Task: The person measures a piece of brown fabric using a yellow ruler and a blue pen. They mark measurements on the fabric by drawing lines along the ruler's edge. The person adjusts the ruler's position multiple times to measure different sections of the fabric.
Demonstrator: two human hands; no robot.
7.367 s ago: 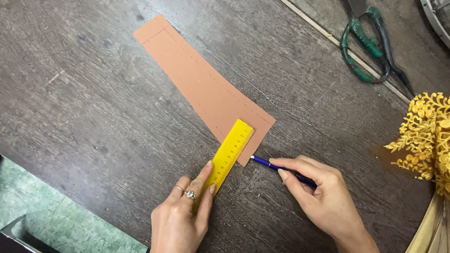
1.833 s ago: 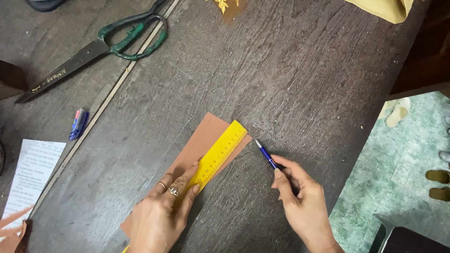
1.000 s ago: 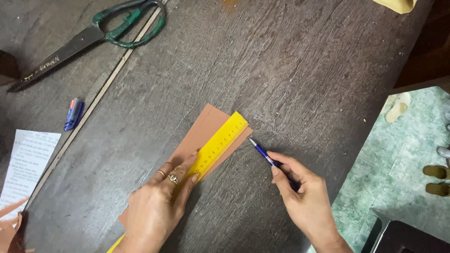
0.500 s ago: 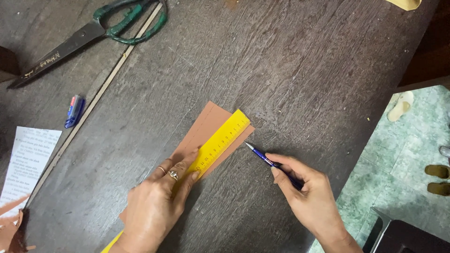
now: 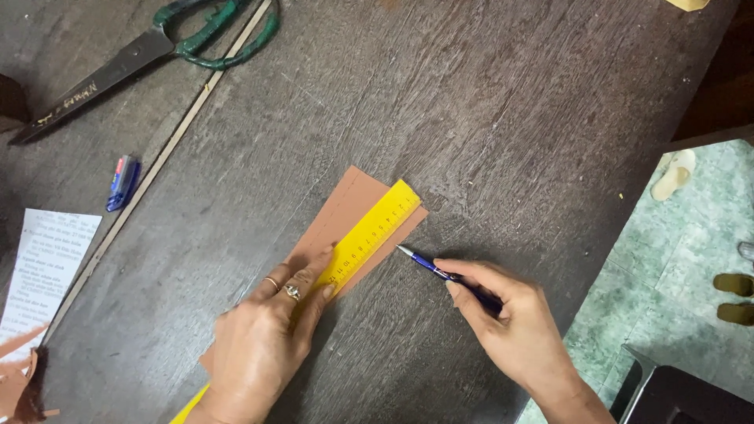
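Left hand presses flat (ringed fingers) on yellow ruler; right hand grips pen, seemingly touching table.

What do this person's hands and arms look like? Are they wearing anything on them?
Both are bare: no gloves, and no sleeve reaches the visible wrists. The left hand wears two rings on neighbouring fingers, one a thin plain band, the other with a small raised top. The right hand shows no ring, watch or bracelet.
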